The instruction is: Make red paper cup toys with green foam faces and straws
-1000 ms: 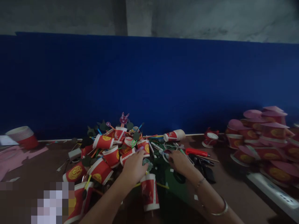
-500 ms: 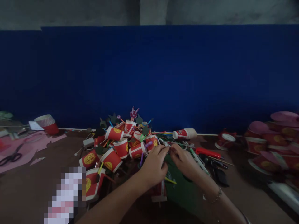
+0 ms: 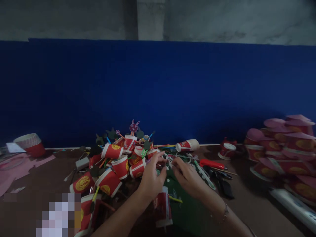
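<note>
Over the near side of a cup pile, my left hand (image 3: 152,172) has its thumb and bent fingers apart, with nothing seen between them. Facing it across a small gap is my right hand (image 3: 187,176), its fingers curled together; whatever they pinch, if anything, is hidden. White and clear strips (image 3: 170,157) lie just beyond the fingertips. Below my left hand lies a red paper cup (image 3: 162,204) with a white rim. A dark green mat (image 3: 190,214) spreads under my right hand, with a yellow stick (image 3: 175,199) and a tiny white piece (image 3: 168,180) on it.
Red paper cups with yellow emblems (image 3: 108,182) heap up at left of centre, a bunny cutout (image 3: 133,127) above them. A red-handled tool (image 3: 213,164) lies right. Pink-topped cups (image 3: 297,141) stack far right; nested cups (image 3: 31,144) stand far left. A blue partition (image 3: 158,92) rises behind.
My hands were close together with fingertips meeting; now they have drawn apart, the left hand's fingers opening. The whole view has shifted, so the table's things appear further left and mostly lower.
</note>
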The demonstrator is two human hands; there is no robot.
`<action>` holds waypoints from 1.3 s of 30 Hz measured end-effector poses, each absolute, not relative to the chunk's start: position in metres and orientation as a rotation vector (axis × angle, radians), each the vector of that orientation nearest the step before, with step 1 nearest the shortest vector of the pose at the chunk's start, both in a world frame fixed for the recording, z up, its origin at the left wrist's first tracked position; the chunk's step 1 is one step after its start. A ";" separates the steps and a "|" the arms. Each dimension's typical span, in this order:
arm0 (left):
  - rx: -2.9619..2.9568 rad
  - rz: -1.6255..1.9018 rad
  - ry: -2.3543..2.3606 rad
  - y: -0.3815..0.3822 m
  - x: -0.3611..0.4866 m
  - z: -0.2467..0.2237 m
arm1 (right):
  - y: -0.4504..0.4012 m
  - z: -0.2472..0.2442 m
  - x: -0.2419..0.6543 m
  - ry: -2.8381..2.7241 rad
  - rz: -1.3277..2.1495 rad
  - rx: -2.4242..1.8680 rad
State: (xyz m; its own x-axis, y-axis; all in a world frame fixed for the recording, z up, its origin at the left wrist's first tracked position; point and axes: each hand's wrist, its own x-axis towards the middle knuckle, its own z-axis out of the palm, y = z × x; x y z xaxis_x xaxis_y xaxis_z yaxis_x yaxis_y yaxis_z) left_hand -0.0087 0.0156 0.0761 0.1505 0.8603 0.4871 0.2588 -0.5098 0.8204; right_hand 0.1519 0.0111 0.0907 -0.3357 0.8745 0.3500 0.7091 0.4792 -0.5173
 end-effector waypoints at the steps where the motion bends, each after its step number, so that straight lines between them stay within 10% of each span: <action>1: 1.913 1.371 1.079 0.016 -0.009 0.076 | 0.010 0.091 0.151 -2.150 0.338 -1.297; 19: 2.175 1.382 1.123 0.014 -0.010 0.076 | 0.003 0.090 0.145 -2.182 0.098 -1.217; 31: 2.014 1.523 0.960 0.004 -0.007 0.087 | 0.007 0.090 0.134 -1.517 1.169 -1.170; 39: 1.752 1.208 1.238 0.027 -0.019 0.079 | 0.036 0.060 0.168 -2.181 -0.018 -1.813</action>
State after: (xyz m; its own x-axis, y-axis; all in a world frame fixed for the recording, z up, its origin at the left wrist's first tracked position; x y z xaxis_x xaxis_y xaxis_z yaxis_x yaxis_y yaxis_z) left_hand -0.0188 0.0274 0.0791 0.1221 0.9446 0.3047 0.3280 -0.3282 0.8858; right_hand 0.1682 0.0361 0.0597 -0.1555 0.9585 0.2391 0.9623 0.2017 -0.1826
